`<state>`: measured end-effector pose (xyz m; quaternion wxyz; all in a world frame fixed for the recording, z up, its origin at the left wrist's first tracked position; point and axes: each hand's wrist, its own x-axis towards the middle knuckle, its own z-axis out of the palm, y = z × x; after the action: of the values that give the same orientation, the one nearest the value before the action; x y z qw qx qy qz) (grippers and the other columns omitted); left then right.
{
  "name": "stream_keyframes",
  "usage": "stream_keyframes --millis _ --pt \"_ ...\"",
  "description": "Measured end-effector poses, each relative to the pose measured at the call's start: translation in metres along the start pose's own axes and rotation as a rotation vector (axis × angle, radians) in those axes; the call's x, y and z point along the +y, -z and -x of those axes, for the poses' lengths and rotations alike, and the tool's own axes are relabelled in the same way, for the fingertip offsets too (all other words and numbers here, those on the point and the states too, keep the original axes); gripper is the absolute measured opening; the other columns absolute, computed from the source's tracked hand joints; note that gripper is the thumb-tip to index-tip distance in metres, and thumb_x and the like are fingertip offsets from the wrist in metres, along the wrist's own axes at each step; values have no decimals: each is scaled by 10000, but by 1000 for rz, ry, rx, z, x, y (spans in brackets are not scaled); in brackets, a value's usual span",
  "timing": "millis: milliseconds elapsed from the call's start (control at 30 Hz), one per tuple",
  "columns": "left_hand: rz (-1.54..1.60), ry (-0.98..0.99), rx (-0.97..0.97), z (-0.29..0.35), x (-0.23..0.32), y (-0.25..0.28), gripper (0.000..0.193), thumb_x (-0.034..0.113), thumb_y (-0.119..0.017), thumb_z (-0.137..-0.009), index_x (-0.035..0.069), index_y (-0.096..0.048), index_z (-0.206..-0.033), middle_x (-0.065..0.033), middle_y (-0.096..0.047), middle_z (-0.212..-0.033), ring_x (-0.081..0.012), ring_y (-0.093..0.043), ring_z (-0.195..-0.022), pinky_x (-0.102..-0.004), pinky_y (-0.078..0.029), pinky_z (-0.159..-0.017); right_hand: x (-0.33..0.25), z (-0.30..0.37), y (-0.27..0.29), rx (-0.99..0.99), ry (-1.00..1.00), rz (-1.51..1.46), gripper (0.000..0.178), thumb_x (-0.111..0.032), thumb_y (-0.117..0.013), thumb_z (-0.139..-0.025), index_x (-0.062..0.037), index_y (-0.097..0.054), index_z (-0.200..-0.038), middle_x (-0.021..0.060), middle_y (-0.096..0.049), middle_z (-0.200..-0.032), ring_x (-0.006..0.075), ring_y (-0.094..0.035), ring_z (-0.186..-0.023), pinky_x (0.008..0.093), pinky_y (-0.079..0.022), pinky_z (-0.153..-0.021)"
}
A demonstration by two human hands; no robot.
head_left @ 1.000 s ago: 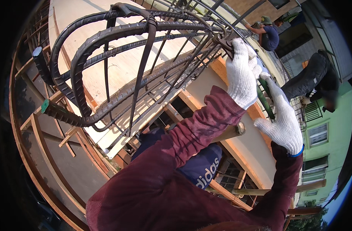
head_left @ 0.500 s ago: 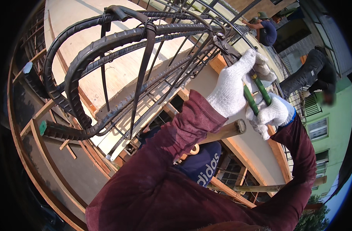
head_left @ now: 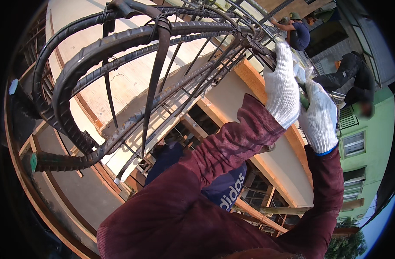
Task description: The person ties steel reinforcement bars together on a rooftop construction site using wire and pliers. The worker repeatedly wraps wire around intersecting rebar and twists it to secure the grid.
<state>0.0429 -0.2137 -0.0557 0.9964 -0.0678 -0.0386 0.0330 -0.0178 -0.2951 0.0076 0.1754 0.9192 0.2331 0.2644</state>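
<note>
The right gloved hand (head_left: 318, 115) is curled closed around the green handles of a pair of pliers (head_left: 259, 48); the left gloved hand (head_left: 282, 88) sits just ahead along the tool, fingers mostly hidden, so its grip cannot be told. The pliers' metal head meets the tied bars of a rebar cage (head_left: 115, 42), which lies over pale plywood (head_left: 130, 82). Beyond, a co-worker (head_left: 299, 36) in a cap crouches near a green building (head_left: 370, 125).
</note>
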Motion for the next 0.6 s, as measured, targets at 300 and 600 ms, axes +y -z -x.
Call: stream_keyframes --millis 300,600 --pt "100 254 -452 22 24 22 446 523 -446 -1093 165 -456 -827 29 -414 -713 -131 -473 -642 -381 -550 -794 64 -7 -9 -1159 -215 -1317 571 -266 -883 -793 88 -636 -1166 144 -699 -891 223 -704 -752 356 -582 -664" --pt "268 -6 -325 -1 5 2 396 437 -520 -1094 157 -459 -821 35 -382 -654 -102 -399 -558 -270 -420 -588 -2 20 -10 175 40 106 678 -178 -858 -779 -30 -572 -1375 185 -687 -1180 372 -680 -1048 433 -544 -881"
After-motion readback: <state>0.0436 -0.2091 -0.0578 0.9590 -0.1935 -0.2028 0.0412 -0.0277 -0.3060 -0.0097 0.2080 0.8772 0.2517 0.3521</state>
